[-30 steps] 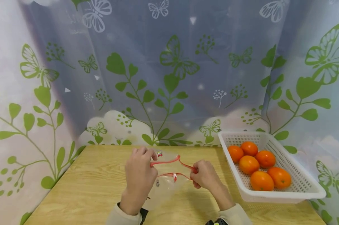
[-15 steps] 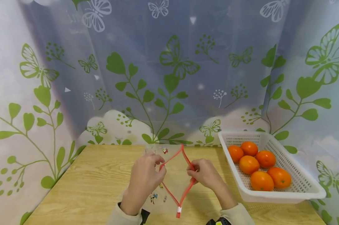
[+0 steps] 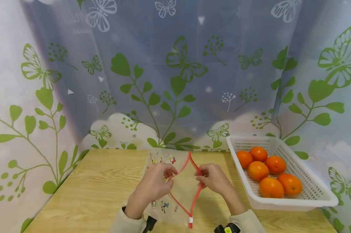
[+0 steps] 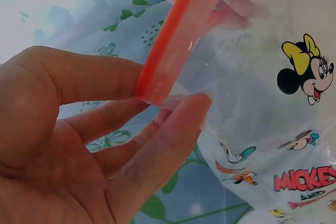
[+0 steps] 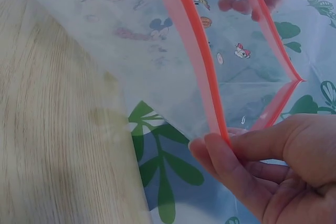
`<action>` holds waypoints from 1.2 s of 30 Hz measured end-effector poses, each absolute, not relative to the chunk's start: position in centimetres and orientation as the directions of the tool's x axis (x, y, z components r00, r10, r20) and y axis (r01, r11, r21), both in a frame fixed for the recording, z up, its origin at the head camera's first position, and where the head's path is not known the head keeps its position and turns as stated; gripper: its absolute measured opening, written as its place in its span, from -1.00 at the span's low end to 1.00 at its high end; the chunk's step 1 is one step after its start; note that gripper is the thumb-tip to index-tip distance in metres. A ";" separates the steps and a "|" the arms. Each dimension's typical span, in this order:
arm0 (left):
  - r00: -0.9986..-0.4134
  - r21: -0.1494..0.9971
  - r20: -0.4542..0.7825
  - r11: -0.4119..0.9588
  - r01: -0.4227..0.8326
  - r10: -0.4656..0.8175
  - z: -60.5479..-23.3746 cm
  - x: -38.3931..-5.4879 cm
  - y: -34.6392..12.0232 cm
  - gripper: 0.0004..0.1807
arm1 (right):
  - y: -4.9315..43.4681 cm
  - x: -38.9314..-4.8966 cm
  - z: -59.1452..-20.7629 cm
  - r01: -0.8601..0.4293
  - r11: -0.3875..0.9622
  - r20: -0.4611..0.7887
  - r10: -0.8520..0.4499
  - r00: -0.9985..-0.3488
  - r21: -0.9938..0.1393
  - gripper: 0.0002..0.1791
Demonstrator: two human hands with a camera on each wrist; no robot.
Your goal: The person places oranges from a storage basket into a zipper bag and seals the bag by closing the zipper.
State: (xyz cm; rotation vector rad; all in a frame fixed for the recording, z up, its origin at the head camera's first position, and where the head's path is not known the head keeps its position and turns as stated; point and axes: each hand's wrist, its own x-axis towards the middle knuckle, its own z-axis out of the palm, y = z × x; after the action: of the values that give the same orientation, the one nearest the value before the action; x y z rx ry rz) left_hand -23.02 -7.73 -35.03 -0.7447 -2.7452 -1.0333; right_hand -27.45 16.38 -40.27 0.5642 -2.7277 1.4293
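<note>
A clear zip bag (image 3: pixel 164 207) with cartoon prints is held up over the wooden table, mouth towards the right. Its red zip edge (image 3: pixel 196 195) is spread into a diamond, and the white slider (image 3: pixel 190 220) sits at the near corner. My left hand (image 3: pixel 155 183) pinches the far-left side of the mouth; up close in the left wrist view, thumb and fingers meet at the red strip (image 4: pixel 169 40). On the opposite side my right hand (image 3: pixel 215 178) pinches the other red strip (image 5: pixel 202 56) between thumb and fingers.
To the right stands a white plastic basket (image 3: pixel 293 203) holding several orange round fruits (image 3: pixel 271 187). A curtain (image 3: pixel 152 81) with leaves and butterflies hangs behind and at both sides of the wooden table (image 3: pixel 85 191).
The bag's mouth has turned from a wide, low opening into a tall diamond, its slider swinging down to the near end. My left hand has shifted right and slightly down, closer to the right hand.
</note>
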 end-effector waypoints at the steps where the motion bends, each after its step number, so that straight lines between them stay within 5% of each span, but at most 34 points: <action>1: -0.874 0.599 0.258 0.641 0.480 0.412 -35.1 -23.2 -7.8 -0.78 | 16.4 -27.5 -40.3 -0.318 0.518 0.174 -0.307 -0.936 -0.794 -0.96; 15: -0.859 0.802 0.087 0.476 0.360 0.505 -35.5 -25.3 -7.3 -0.81 | 17.3 -28.1 -40.8 -0.306 0.530 0.177 -0.281 -0.943 -0.791 -0.95; 36: -0.833 0.871 0.117 0.346 0.348 0.541 -37.2 -26.9 -6.5 -0.90 | 18.2 -28.5 -41.2 -0.280 0.525 0.167 -0.252 -0.953 -0.804 -0.92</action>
State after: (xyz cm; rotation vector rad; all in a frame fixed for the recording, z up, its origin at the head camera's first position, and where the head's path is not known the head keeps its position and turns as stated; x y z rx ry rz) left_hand -26.93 -6.46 -37.16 -0.9139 -2.7290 -1.6837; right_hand -28.54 18.16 -41.23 0.4743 -2.7165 1.4412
